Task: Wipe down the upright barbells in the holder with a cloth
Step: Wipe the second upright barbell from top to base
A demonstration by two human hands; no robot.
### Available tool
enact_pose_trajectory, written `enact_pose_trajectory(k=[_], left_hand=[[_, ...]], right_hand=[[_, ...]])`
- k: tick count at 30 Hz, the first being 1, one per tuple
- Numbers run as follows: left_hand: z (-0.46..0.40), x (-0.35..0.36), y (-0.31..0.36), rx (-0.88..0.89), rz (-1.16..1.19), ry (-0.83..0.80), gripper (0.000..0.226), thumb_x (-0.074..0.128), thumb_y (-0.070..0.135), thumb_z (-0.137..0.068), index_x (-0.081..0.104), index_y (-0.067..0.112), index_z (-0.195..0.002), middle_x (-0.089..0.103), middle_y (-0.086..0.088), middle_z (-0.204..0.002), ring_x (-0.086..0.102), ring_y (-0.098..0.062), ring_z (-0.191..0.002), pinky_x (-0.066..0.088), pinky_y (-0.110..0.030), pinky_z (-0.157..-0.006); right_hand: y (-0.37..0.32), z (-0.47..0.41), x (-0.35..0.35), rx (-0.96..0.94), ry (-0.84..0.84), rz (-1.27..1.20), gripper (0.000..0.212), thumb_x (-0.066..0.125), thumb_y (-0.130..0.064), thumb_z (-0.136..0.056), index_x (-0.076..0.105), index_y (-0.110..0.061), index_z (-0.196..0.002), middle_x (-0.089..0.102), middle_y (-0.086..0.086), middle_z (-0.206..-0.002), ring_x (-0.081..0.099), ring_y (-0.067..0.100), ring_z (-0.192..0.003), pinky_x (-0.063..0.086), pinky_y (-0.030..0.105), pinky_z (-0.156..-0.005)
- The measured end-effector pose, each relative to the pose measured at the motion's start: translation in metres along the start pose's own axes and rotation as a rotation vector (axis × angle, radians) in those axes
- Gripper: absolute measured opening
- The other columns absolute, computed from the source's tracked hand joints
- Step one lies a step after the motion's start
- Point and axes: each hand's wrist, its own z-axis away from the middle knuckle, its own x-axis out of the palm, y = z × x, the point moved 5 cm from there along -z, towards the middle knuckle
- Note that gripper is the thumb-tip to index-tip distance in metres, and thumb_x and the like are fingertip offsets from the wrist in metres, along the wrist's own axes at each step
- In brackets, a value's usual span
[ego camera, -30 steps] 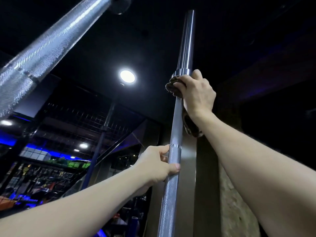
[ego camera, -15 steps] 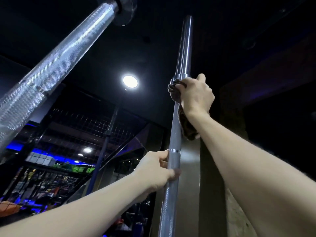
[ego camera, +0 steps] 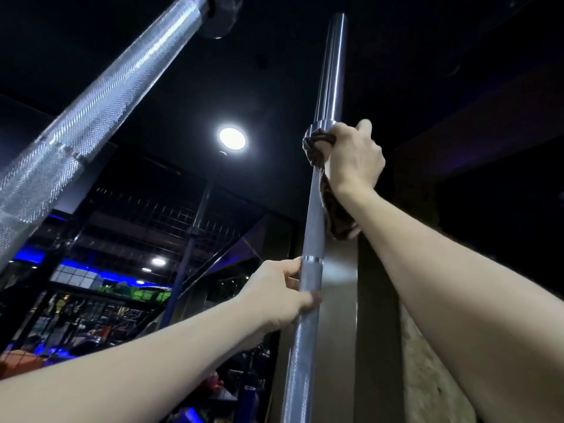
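Your right hand [ego camera: 354,157] wraps a dark cloth [ego camera: 319,141] tightly round the upright barbell [ego camera: 311,233] just under its collar; your left hand [ego camera: 280,297] grips the knurled shaft lower down; keep that lower grip firm and slide the cloth evenly; a second barbell [ego camera: 100,96] leans beside.

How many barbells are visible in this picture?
2. One barbell stands at center, held by the left hand and right hand with a cloth. Another barbell leans at upper left. Others may be outside view.
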Motion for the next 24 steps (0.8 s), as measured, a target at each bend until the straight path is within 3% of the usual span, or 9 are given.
enact_pose_trajectory(k=[4, 8, 10, 13, 15, 18, 21, 24], left_hand=[[0.001, -0.002, 0.001, -0.002, 0.012, 0.001, 0.032, 0.067, 0.000, -0.082, 0.070, 0.023, -0.105, 0.064, -0.004, -0.079, 0.060, -0.017, -0.071, 0.055, -0.039, -0.078], [0.005, -0.005, 0.002, 0.001, 0.032, -0.002, 0.034, 0.067, -0.003, -0.080, 0.070, 0.020, -0.104, 0.068, -0.003, -0.079, 0.059, -0.013, -0.068, 0.047, -0.022, -0.063], [0.005, -0.005, 0.002, -0.001, 0.023, 0.004, 0.033, 0.068, 0.000, -0.080, 0.069, 0.022, -0.104, 0.069, -0.005, -0.083, 0.060, -0.015, -0.071, 0.049, -0.025, -0.065], [0.003, -0.004, -0.001, -0.006, 0.025, 0.009, 0.031, 0.068, 0.003, -0.083, 0.069, 0.027, -0.103, 0.067, -0.004, -0.084, 0.062, -0.015, -0.076, 0.055, -0.034, -0.082], [0.002, -0.004, -0.002, 0.002, 0.023, 0.006, 0.032, 0.068, 0.003, -0.083, 0.068, 0.033, -0.097, 0.064, -0.002, -0.081, 0.062, -0.015, -0.075, 0.054, -0.035, -0.085], [0.004, -0.003, -0.004, 0.005, 0.067, -0.010, 0.031, 0.069, 0.005, -0.084, 0.066, 0.034, -0.093, 0.063, -0.002, -0.081, 0.060, -0.014, -0.075, 0.054, -0.035, -0.086], [0.007, -0.004, -0.003, 0.009, 0.092, -0.012, 0.032, 0.067, 0.003, -0.084, 0.066, 0.031, -0.100, 0.064, -0.003, -0.081, 0.060, -0.012, -0.071, 0.053, -0.027, -0.075], [0.008, -0.003, -0.001, 0.011, 0.090, 0.000, 0.032, 0.067, 0.002, -0.084, 0.068, 0.031, -0.097, 0.064, -0.008, -0.083, 0.059, -0.018, -0.074, 0.050, -0.033, -0.075]], right_hand=[[0.006, 0.019, -0.001, 0.052, -0.008, -0.068, 0.030, 0.055, -0.044, -0.092, 0.060, -0.025, -0.115, 0.045, 0.006, -0.108, 0.058, 0.030, -0.086, 0.040, 0.032, -0.069], [0.012, 0.085, -0.009, -0.062, -0.051, -0.106, 0.030, 0.057, -0.046, -0.091, 0.062, -0.025, -0.111, 0.043, 0.004, -0.096, 0.051, 0.024, -0.072, 0.038, 0.030, -0.063], [0.011, 0.080, -0.010, -0.087, -0.048, -0.098, 0.031, 0.056, -0.049, -0.090, 0.062, -0.025, -0.109, 0.043, 0.004, -0.094, 0.050, 0.024, -0.071, 0.037, 0.030, -0.062], [0.004, 0.032, -0.002, -0.061, -0.028, -0.034, 0.031, 0.055, -0.047, -0.091, 0.061, -0.026, -0.112, 0.046, 0.007, -0.104, 0.056, 0.031, -0.082, 0.039, 0.033, -0.066], [0.005, 0.008, 0.006, -0.006, -0.018, -0.052, 0.030, 0.054, -0.047, -0.092, 0.061, -0.025, -0.112, 0.047, 0.009, -0.109, 0.059, 0.035, -0.089, 0.039, 0.034, -0.068], [0.012, 0.027, 0.010, 0.018, 0.009, -0.094, 0.032, 0.055, -0.047, -0.091, 0.061, -0.026, -0.115, 0.047, 0.008, -0.108, 0.058, 0.032, -0.087, 0.037, 0.032, -0.067], [0.023, 0.082, 0.003, 0.005, -0.007, -0.157, 0.033, 0.057, -0.046, -0.091, 0.061, -0.023, -0.114, 0.043, 0.004, -0.098, 0.053, 0.025, -0.078, 0.033, 0.029, -0.066], [0.024, 0.114, -0.005, -0.048, -0.041, -0.168, 0.030, 0.059, -0.047, -0.089, 0.065, -0.024, -0.108, 0.043, 0.003, -0.092, 0.050, 0.022, -0.072, 0.034, 0.029, -0.063]])
